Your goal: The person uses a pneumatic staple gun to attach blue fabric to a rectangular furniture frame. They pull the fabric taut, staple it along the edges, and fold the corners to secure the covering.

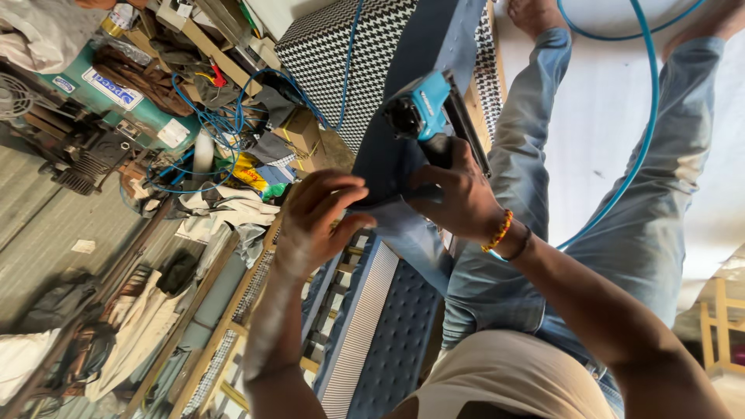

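Observation:
My right hand (458,194) grips a teal and black air stapler (425,112), with its nose against a strip of dark blue fabric (403,155). My left hand (314,221) sits just left of it and pinches the same fabric, pulling it over the edge of a wooden furniture frame (233,330). A blue air hose (644,116) curves from the stapler across my jeans-clad legs (621,217). Below my hands the piece shows dark blue tufted padding (400,334) and a white ribbed strip (361,334).
A black-and-white houndstooth cushion (341,54) lies beyond the hands. At the upper left stand a green air compressor (116,93), tangled blue hoses (209,124), boxes and rags. Cloth and scraps litter the left floor. A bare wooden frame (722,326) stands at the right edge.

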`<state>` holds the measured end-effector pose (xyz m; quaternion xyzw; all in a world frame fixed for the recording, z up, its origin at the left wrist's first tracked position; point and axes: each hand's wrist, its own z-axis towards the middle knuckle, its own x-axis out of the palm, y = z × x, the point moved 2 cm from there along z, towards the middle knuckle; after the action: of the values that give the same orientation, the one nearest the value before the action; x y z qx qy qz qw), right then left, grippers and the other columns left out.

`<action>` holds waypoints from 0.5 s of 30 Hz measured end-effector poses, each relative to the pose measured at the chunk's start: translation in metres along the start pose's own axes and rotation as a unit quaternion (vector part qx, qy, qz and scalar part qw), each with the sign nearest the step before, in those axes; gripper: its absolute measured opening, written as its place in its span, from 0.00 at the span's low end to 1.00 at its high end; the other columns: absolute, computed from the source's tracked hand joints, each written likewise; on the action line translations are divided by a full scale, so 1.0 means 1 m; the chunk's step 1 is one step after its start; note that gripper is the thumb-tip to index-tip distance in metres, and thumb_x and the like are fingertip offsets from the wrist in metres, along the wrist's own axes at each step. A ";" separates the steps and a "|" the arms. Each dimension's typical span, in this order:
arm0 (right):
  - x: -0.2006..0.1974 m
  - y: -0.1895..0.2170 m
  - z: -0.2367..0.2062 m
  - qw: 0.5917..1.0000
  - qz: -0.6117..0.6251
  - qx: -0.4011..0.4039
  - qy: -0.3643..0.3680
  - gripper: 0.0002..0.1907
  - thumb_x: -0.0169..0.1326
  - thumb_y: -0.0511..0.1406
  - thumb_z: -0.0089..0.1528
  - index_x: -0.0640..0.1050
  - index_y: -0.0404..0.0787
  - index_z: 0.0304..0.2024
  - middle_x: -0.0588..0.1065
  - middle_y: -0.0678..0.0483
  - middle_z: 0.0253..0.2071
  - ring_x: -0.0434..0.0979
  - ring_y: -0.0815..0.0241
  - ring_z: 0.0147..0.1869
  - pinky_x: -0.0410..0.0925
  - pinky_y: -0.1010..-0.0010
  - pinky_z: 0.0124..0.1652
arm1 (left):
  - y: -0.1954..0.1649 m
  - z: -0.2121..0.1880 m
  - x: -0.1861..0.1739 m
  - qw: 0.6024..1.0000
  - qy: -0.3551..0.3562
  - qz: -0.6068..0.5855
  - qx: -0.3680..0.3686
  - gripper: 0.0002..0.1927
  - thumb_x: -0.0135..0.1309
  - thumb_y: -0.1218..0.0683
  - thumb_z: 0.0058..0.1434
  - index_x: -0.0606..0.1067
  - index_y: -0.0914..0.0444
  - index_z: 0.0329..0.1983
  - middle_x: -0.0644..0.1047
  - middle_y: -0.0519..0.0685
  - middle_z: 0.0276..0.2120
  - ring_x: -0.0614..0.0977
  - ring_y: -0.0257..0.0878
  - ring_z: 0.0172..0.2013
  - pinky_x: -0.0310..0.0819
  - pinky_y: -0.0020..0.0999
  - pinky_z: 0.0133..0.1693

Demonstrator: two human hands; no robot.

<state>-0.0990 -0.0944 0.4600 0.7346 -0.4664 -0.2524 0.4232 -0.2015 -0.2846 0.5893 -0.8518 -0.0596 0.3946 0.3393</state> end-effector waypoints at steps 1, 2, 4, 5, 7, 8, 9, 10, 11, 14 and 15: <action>-0.003 0.002 0.000 1.000 0.007 0.004 0.002 0.18 0.72 0.38 0.49 0.84 0.52 0.41 0.66 0.42 0.49 0.69 0.40 0.55 0.68 0.53 0.53 | 0.004 -0.011 0.003 1.000 -0.009 -0.002 -0.022 0.25 0.73 0.53 0.51 0.75 0.62 0.49 0.78 0.49 0.48 0.81 0.46 0.50 0.80 0.39 0.50; -0.007 0.004 0.000 1.000 0.015 0.008 0.005 0.18 0.72 0.38 0.49 0.84 0.52 0.42 0.66 0.43 0.49 0.69 0.42 0.55 0.69 0.54 0.54 | 0.007 -0.021 0.007 0.999 -0.017 -0.006 -0.045 0.23 0.73 0.54 0.52 0.76 0.63 0.48 0.77 0.49 0.48 0.81 0.46 0.49 0.81 0.39 0.49; -0.014 0.006 0.000 1.000 0.020 0.009 0.012 0.19 0.72 0.39 0.49 0.83 0.52 0.43 0.66 0.44 0.50 0.69 0.43 0.55 0.68 0.55 0.55 | 0.011 -0.038 0.016 0.996 -0.037 -0.013 -0.074 0.20 0.72 0.57 0.54 0.76 0.63 0.46 0.77 0.50 0.47 0.81 0.46 0.49 0.82 0.38 0.48; -0.018 0.008 0.000 1.000 0.018 0.004 0.015 0.21 0.73 0.39 0.49 0.83 0.51 0.44 0.65 0.43 0.50 0.69 0.42 0.55 0.68 0.55 0.55 | 0.013 -0.044 0.020 0.996 -0.048 -0.018 -0.080 0.19 0.72 0.59 0.54 0.76 0.63 0.45 0.77 0.49 0.47 0.81 0.46 0.49 0.82 0.39 0.48; -0.026 0.011 0.001 1.000 0.019 -0.015 0.019 0.23 0.73 0.39 0.48 0.82 0.50 0.46 0.65 0.43 0.51 0.68 0.42 0.56 0.67 0.55 0.56 | 0.016 -0.050 0.026 0.994 -0.064 -0.022 -0.082 0.17 0.72 0.60 0.55 0.77 0.63 0.43 0.77 0.49 0.46 0.82 0.47 0.49 0.82 0.39 0.48; -0.030 0.014 0.001 0.999 0.023 -0.028 0.018 0.24 0.73 0.39 0.48 0.82 0.49 0.47 0.65 0.44 0.52 0.68 0.43 0.57 0.67 0.55 0.57 | 0.017 -0.051 0.028 0.994 -0.069 -0.022 -0.078 0.16 0.71 0.60 0.54 0.77 0.64 0.42 0.77 0.49 0.46 0.81 0.47 0.48 0.82 0.39 0.48; -0.034 0.017 0.002 0.999 0.026 -0.042 0.018 0.25 0.73 0.39 0.48 0.82 0.48 0.48 0.65 0.44 0.52 0.68 0.43 0.57 0.67 0.55 0.57 | 0.018 -0.051 0.030 0.994 -0.074 -0.023 -0.074 0.15 0.71 0.60 0.54 0.77 0.64 0.41 0.77 0.49 0.45 0.81 0.47 0.48 0.81 0.40 0.48; -0.037 0.020 0.002 0.998 0.028 -0.052 0.019 0.27 0.75 0.40 0.47 0.81 0.47 0.48 0.65 0.44 0.53 0.68 0.42 0.57 0.66 0.54 0.57 | 0.019 -0.050 0.030 0.995 -0.072 -0.024 -0.066 0.15 0.71 0.61 0.54 0.77 0.64 0.41 0.77 0.49 0.45 0.81 0.47 0.49 0.81 0.40 0.49; -0.038 0.024 0.001 0.997 0.030 -0.061 0.020 0.29 0.76 0.42 0.45 0.81 0.46 0.48 0.65 0.44 0.53 0.67 0.42 0.57 0.66 0.53 0.57 | 0.019 -0.049 0.030 0.996 -0.070 -0.026 -0.057 0.15 0.71 0.61 0.54 0.77 0.64 0.41 0.76 0.49 0.45 0.81 0.48 0.49 0.81 0.40 0.49; -0.036 0.038 -0.002 0.998 0.017 -0.056 0.032 0.33 0.78 0.45 0.41 0.82 0.45 0.46 0.64 0.44 0.53 0.66 0.41 0.57 0.64 0.51 0.57 | 0.020 -0.044 0.029 0.997 -0.056 -0.029 -0.036 0.13 0.70 0.60 0.54 0.77 0.64 0.39 0.76 0.50 0.44 0.80 0.48 0.49 0.80 0.41 0.50; -0.033 0.043 -0.003 0.998 0.009 -0.049 0.036 0.34 0.78 0.46 0.39 0.83 0.45 0.46 0.64 0.45 0.53 0.66 0.40 0.57 0.64 0.51 0.57 | 0.019 -0.043 0.028 0.998 -0.051 -0.029 -0.029 0.13 0.70 0.60 0.53 0.77 0.64 0.38 0.76 0.50 0.44 0.79 0.48 0.49 0.80 0.42 0.50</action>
<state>-0.1312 -0.0723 0.4977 0.7172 -0.4444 -0.2449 0.4777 -0.1550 -0.3120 0.5797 -0.8378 -0.1128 0.4261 0.3221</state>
